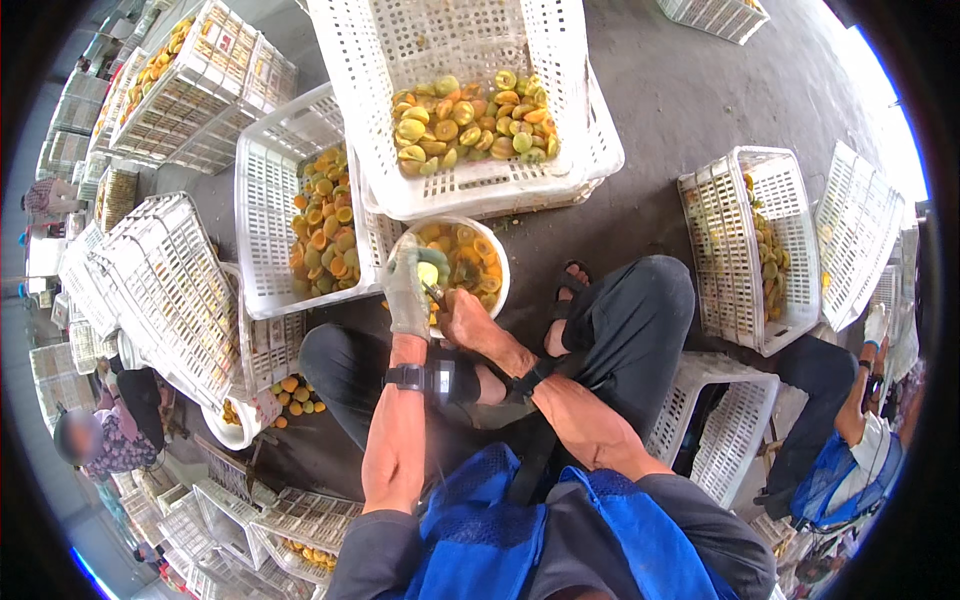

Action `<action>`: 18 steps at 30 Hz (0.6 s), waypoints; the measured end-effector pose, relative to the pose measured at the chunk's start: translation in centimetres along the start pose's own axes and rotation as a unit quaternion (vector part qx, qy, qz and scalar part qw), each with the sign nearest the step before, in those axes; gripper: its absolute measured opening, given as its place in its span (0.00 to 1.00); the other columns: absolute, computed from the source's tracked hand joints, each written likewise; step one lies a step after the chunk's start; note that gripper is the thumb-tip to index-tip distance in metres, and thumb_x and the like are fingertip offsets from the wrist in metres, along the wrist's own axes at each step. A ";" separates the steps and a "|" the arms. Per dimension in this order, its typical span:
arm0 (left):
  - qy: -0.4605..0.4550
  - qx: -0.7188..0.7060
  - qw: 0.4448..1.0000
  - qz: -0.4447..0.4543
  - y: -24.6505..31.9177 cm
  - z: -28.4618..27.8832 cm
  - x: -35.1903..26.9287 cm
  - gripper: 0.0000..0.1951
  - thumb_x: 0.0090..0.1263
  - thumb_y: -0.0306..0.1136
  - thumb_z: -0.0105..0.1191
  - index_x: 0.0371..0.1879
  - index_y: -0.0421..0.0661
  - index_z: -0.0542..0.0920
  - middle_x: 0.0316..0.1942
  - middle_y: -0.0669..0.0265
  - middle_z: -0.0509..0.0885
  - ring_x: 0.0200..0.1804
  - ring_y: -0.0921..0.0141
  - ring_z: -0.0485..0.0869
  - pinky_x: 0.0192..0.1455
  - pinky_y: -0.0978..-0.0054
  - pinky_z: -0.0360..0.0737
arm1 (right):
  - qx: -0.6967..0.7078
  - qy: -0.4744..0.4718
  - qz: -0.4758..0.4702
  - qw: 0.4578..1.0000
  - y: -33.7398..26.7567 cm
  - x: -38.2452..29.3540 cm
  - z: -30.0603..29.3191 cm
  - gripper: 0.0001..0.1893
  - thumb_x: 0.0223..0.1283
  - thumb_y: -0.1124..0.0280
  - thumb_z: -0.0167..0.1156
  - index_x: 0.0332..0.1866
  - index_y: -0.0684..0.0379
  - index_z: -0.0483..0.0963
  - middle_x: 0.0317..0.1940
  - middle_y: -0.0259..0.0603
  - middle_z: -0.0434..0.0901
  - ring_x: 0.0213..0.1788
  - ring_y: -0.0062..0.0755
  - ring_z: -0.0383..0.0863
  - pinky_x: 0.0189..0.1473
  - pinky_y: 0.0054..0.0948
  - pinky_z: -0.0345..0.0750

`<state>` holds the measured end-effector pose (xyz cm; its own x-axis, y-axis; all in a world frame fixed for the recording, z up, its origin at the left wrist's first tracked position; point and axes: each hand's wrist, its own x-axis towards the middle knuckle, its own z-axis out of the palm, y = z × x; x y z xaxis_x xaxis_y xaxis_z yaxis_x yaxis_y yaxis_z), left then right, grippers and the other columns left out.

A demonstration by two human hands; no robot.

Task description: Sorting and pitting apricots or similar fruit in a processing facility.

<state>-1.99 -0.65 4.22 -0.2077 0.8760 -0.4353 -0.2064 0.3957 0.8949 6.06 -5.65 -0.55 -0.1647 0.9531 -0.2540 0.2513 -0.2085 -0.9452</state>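
Note:
My left hand (409, 285), in a pale knitted glove with greenish fingertips, holds a yellow-green round fruit (427, 274) over the left rim of a white bucket (504, 262). The bucket holds orange halved fruit pieces (471, 255). Close on the right, my bare right hand (463, 319) grips a small tool, seemingly a knife (433, 291), whose end touches the fruit. The tool's handle is mostly hidden in the fist. Past the bucket stands a white plastic crate (480, 191) with green and orange fruit halves (472, 124) in it.
Another white crate (251, 225) of fruit halves stands left of the bucket. A crate (806, 300) with fruit is at the right. Loose fruit (296, 395) lies on the floor at the left. Co-workers (847, 450) (124, 442) sit at both sides, among stacked crates.

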 end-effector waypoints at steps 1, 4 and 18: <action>0.016 -0.019 0.999 0.034 0.1 0.0 -0.2 0.18 0.63 0.42 0.45 0.19 0.40 0.75 0.12 0.64 0.76 0.11 0.77 0.71 0.11 0.85 0.66 | -0.003 -0.016 0.013 1.000 -0.2 0.0 0.0 0.08 0.42 0.76 0.50 0.22 0.73 0.67 0.21 0.64 0.71 0.30 0.61 0.72 0.26 0.44 0.68; 0.038 -0.005 0.998 0.048 -0.6 -0.6 0.1 0.19 0.63 0.44 0.46 0.17 0.41 0.76 0.12 0.65 0.75 0.10 0.77 0.71 0.10 0.85 0.66 | 0.072 -0.045 0.021 0.996 -0.9 -0.4 0.1 0.07 0.41 0.77 0.49 0.23 0.73 0.67 0.14 0.54 0.70 0.21 0.45 0.73 0.23 0.38 0.67; -0.041 0.028 0.999 -0.005 0.7 -1.1 -0.4 0.17 0.60 0.38 0.49 0.14 0.38 0.75 0.10 0.63 0.74 0.10 0.75 0.71 0.12 0.82 0.68 | 0.290 -0.135 0.109 0.941 -2.9 -1.4 -0.4 0.08 0.42 0.74 0.55 0.29 0.66 0.73 0.18 0.28 0.71 0.19 0.18 0.65 0.20 0.21 0.63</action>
<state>-3.09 -0.99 4.92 -0.1260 0.8904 -0.4374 -0.1543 0.4180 0.8953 5.94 -6.28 2.68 -0.4254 0.7994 -0.4242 -0.2426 -0.5523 -0.7975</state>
